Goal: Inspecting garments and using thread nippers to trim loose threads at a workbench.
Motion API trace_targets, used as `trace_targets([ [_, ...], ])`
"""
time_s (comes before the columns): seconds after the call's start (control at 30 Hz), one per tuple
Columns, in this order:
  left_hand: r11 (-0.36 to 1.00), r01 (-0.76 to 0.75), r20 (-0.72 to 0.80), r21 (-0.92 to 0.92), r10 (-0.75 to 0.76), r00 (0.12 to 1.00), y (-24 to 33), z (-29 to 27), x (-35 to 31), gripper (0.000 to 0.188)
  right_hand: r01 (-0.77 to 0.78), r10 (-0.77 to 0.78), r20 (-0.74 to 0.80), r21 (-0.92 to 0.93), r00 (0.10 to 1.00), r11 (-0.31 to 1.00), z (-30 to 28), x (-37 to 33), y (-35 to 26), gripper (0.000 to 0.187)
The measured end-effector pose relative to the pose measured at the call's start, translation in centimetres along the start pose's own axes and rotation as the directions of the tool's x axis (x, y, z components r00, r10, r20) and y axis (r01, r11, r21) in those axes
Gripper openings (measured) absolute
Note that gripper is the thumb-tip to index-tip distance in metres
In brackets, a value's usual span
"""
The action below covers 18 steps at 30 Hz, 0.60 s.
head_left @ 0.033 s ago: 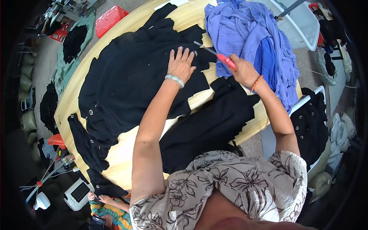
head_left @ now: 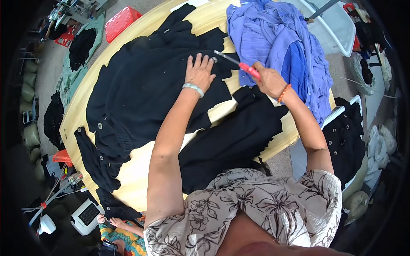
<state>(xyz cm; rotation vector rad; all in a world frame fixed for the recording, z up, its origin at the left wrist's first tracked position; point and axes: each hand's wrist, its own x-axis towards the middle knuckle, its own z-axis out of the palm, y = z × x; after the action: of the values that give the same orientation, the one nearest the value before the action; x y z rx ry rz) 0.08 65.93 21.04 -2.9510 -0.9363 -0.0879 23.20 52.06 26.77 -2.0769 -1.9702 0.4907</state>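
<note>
A black knitted garment (head_left: pixel 149 81) with metallic buttons lies spread over the pale wooden table (head_left: pixel 136 164). My left hand (head_left: pixel 199 73) rests on it palm down, fingers spread, near its upper right part. To the right, my right hand (head_left: pixel 272 81) is closed round the handle of a red-handled tool (head_left: pixel 249 70) with a slim metal shaft, much like a screwdriver. Its tip points left, close to a round button (head_left: pixel 214 59) beside my left fingertips; whether they touch I cannot tell. Another black garment piece (head_left: pixel 230 136) lies nearer to me.
Purple garments (head_left: pixel 262 34) are heaped at the table's far right, beside a translucent bin (head_left: pixel 337 27). Black buttoned clothes (head_left: pixel 345 141) fill a container on the right. A red stool (head_left: pixel 122 23) stands beyond the table. Another person's hand (head_left: pixel 120 223) shows at lower left.
The tool's tip has dropped slightly toward the black garment. My left hand stays flat on the cloth, and the whole view has shifted a little.
</note>
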Motion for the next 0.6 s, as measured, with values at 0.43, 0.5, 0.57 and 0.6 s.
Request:
trace_targets([
  [0.43,0.999,-0.018,-0.007,0.029,0.018,1.000,0.0,1.8,0.2,0.057,0.112,-0.116,0.148,0.033,0.982,0.993,-1.4,2.4,-5.9,0.031],
  [0.5,0.999,-0.009,-0.016,0.043,0.009,1.000,-0.5,1.9,-0.5,0.056,0.152,-0.158,0.176,0.046,0.972,0.987,-2.0,3.0,-8.0,0.033],
  [0.57,0.997,-0.029,-0.077,0.065,0.034,0.996,-0.9,1.9,-1.2,0.055,0.181,-0.186,0.173,0.045,0.967,0.983,-2.0,3.4,-9.5,0.034],
  [0.6,0.999,-0.025,-0.124,0.046,0.031,0.992,-1.1,1.8,-1.7,0.055,0.203,-0.209,0.168,0.048,0.963,0.978,-1.9,3.6,-10.2,0.034],
])
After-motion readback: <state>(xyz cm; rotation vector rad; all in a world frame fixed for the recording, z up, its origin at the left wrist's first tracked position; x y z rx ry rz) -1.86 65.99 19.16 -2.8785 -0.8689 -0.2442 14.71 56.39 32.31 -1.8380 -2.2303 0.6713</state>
